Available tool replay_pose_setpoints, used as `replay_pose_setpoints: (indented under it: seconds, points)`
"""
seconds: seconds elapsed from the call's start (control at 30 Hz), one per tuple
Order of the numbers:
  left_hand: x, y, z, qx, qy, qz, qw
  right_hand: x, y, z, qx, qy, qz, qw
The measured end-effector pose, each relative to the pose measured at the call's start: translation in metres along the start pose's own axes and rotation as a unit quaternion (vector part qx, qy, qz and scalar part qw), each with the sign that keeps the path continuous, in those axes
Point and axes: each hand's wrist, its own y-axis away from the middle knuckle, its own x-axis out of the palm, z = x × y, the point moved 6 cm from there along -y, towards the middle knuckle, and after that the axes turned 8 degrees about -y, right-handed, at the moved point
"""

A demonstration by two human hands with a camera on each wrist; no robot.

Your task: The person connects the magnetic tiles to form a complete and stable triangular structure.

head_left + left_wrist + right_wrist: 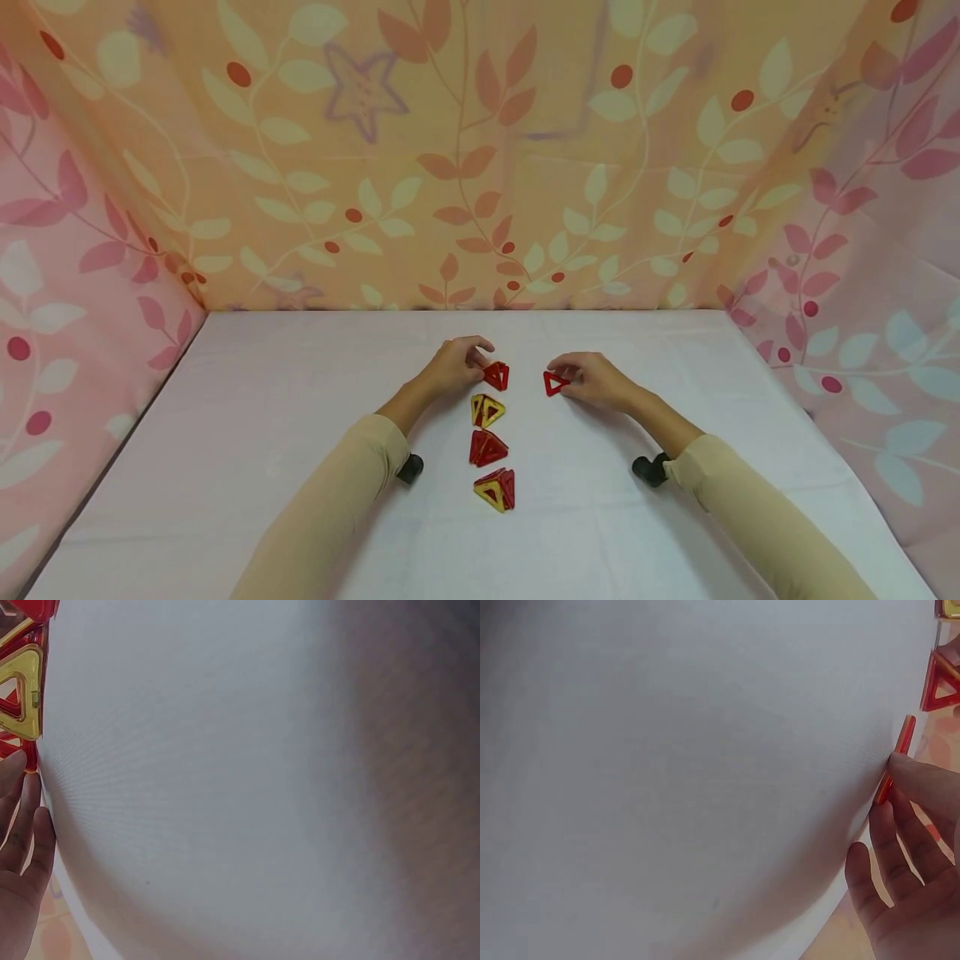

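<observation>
In the head view my right hand (596,381) pinches a red, open-centred triangle tile (547,382) between thumb and fingers. The right wrist view shows that tile (904,736) edge-on in the grip. Across from it, my left hand (456,367) holds a small red shape built of triangle tiles (496,377), thumb at its near side and fingers curving past it. A gap separates this red shape from the tile on the right. In the left wrist view the thumb overlaps a corner of the red shape (31,756).
Below the left hand, a column runs toward me: a yellow-and-red tile pyramid (476,410), a red one (489,448) and a red one with a yellow face (507,487). All rest on a white-covered table (615,517), with patterned curtains (465,167) at back and sides.
</observation>
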Motion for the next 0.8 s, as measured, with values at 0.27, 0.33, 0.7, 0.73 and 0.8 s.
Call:
replay_pose_setpoints:
  seconds: [0.27,0.33,0.7,0.73,0.8]
  points:
    - [0.0,-0.001,0.001,-0.003,-0.003,-0.003,1.0,0.007,-0.008,0.007,-0.005,-0.006,0.003,1.0]
    - [0.0,-0.001,0.001,-0.002,-0.006,-0.004,1.0,0.009,-0.011,0.008,0.0,-0.008,0.005,1.0]
    - [0.0,0.0,0.0,-0.003,-0.01,-0.008,0.9999,0.021,-0.026,0.018,-0.006,-0.002,0.007,1.0]
    - [0.0,0.0,0.001,-0.004,-0.01,-0.008,0.9999,0.022,-0.028,0.019,-0.008,-0.003,0.006,0.9999]
    - [0.0,0.0,0.001,-0.004,-0.011,-0.008,0.9999,0.024,-0.03,0.019,-0.011,-0.002,0.006,0.9999]
